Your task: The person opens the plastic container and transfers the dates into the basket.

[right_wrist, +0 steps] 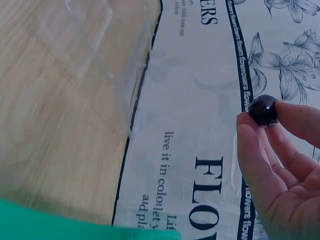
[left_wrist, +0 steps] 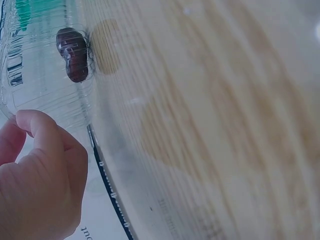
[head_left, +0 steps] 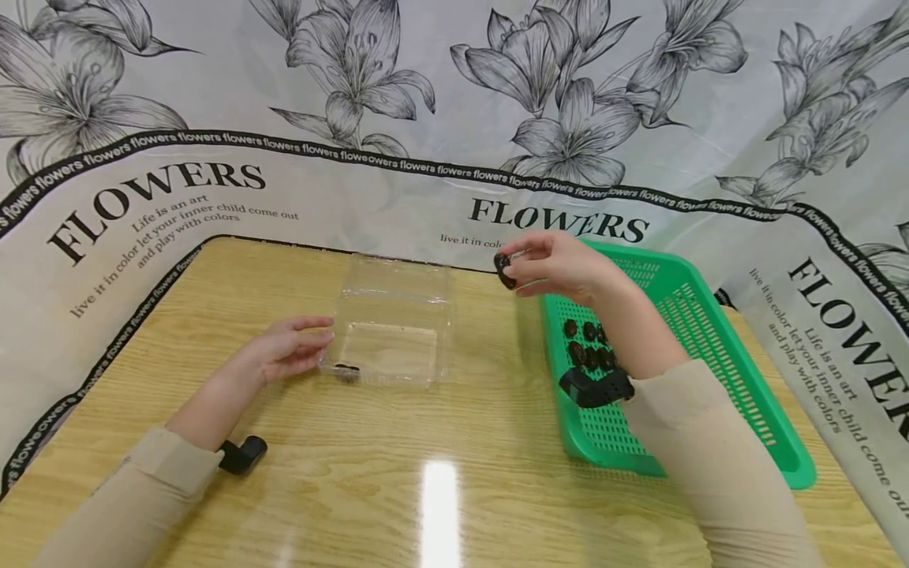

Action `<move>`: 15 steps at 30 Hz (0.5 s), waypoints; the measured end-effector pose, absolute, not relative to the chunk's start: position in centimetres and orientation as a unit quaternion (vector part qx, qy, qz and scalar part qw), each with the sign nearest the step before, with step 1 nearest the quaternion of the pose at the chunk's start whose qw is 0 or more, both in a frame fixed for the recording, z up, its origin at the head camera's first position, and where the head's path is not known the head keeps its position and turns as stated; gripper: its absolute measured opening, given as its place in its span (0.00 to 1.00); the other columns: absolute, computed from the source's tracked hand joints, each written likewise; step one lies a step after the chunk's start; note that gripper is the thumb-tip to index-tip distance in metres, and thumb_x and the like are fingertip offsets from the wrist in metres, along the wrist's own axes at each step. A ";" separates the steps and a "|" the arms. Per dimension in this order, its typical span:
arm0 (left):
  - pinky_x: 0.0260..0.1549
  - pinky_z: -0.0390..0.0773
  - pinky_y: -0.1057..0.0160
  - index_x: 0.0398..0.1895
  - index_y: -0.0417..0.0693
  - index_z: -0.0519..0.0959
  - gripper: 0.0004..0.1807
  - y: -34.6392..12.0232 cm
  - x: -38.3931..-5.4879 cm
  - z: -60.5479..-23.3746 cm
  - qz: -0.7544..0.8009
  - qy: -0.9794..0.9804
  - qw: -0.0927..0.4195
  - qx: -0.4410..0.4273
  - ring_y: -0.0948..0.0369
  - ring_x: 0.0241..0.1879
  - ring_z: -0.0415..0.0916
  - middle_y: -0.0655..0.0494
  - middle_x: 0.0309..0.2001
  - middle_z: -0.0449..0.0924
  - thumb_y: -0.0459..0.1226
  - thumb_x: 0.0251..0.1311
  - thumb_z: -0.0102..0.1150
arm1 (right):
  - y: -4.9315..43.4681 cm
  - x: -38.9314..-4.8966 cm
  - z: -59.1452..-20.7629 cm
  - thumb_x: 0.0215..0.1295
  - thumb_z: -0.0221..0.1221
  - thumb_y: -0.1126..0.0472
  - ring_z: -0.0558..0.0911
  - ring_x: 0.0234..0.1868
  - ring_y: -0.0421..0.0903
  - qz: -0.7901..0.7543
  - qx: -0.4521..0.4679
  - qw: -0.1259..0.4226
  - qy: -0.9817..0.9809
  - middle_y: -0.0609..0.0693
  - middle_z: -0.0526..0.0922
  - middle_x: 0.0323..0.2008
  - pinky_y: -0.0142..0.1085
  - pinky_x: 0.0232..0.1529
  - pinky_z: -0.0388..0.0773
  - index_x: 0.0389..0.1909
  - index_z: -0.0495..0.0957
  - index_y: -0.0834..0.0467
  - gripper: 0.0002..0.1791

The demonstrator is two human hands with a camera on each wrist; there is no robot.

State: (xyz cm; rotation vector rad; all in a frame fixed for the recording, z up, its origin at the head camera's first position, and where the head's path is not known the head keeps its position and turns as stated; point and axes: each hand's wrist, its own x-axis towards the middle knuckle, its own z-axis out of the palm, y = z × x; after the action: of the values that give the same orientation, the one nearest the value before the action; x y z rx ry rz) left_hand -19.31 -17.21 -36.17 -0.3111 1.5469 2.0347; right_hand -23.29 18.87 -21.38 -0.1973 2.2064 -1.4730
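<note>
My left hand [head_left: 293, 349] is at the left side of a clear plastic box [head_left: 443, 339] with its lid raised at the back. In the left wrist view, its thumb and finger pinch the box's edge. A dark brown, glossy date [left_wrist: 75, 55] lies inside, by the front left corner in the head view. Between thumb and fingertips my right hand [head_left: 564, 267] pinches another dark date [right_wrist: 262, 110], raised between the box and a green basket [head_left: 578, 442]. More dates [head_left: 578, 353] lie in rows in the basket, partly hidden by the right forearm.
The box and basket stand on a wood-grain table [head_left: 341, 473], the basket on the right. A white cloth [head_left: 355, 189] printed with flowers and lettering rises behind the table. Each wrist wears a black band [head_left: 243, 455].
</note>
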 end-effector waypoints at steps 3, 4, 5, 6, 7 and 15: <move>0.30 0.76 0.76 0.69 0.35 0.53 0.33 -17.2 -19.3 -36.3 0.758 0.578 0.279 -0.115 0.67 0.28 0.72 0.55 0.32 0.72 0.29 0.62 0.54 | 20.6 -22.9 -21.2 0.62 0.56 0.70 0.82 0.37 0.43 -0.538 -0.067 0.235 0.807 0.49 0.80 0.37 0.41 0.45 0.80 0.61 0.62 0.71 0.26; 0.30 0.76 0.76 0.69 0.35 0.53 0.33 -17.3 -19.3 -36.3 0.758 0.579 0.279 -0.114 0.67 0.28 0.72 0.55 0.33 0.71 0.29 0.62 0.54 | 21.2 -22.8 -21.2 0.62 0.56 0.69 0.81 0.37 0.43 -0.537 -0.065 0.235 0.807 0.48 0.81 0.36 0.42 0.46 0.79 0.61 0.62 0.70 0.26; 0.30 0.76 0.75 0.69 0.35 0.53 0.33 -17.3 -19.3 -36.3 0.758 0.579 0.279 -0.113 0.67 0.28 0.72 0.55 0.33 0.71 0.29 0.63 0.54 | 21.7 -22.8 -21.1 0.62 0.56 0.69 0.81 0.37 0.43 -0.535 -0.064 0.235 0.809 0.48 0.81 0.36 0.42 0.46 0.79 0.60 0.62 0.70 0.26; 0.30 0.76 0.75 0.69 0.35 0.53 0.33 -17.3 -19.3 -36.3 0.759 0.578 0.278 -0.112 0.67 0.28 0.72 0.55 0.33 0.71 0.29 0.62 0.54 | 22.3 -22.7 -21.1 0.63 0.57 0.69 0.81 0.38 0.43 -0.535 -0.064 0.234 0.809 0.47 0.81 0.36 0.42 0.46 0.79 0.60 0.62 0.69 0.26; 0.29 0.77 0.75 0.68 0.35 0.53 0.33 -17.4 -19.3 -36.3 0.760 0.577 0.278 -0.112 0.67 0.28 0.72 0.55 0.33 0.72 0.29 0.62 0.54 | 22.8 -22.7 -21.0 0.63 0.57 0.69 0.81 0.38 0.43 -0.534 -0.063 0.233 0.810 0.47 0.81 0.36 0.42 0.46 0.79 0.59 0.63 0.68 0.25; 0.29 0.77 0.75 0.69 0.34 0.51 0.33 -17.2 -19.3 -36.4 0.764 0.573 0.275 -0.106 0.67 0.27 0.72 0.55 0.34 0.70 0.28 0.64 0.52 | 27.9 -22.6 -21.6 0.64 0.57 0.66 0.80 0.40 0.40 -0.514 -0.044 0.235 0.824 0.43 0.80 0.37 0.39 0.46 0.79 0.60 0.64 0.64 0.24</move>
State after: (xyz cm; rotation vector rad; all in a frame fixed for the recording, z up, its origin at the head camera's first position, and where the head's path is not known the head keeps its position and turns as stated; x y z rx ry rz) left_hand -19.26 -17.21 -36.38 -0.2847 1.5406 2.0544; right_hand -22.59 27.87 -21.62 -0.1198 2.2606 -1.4099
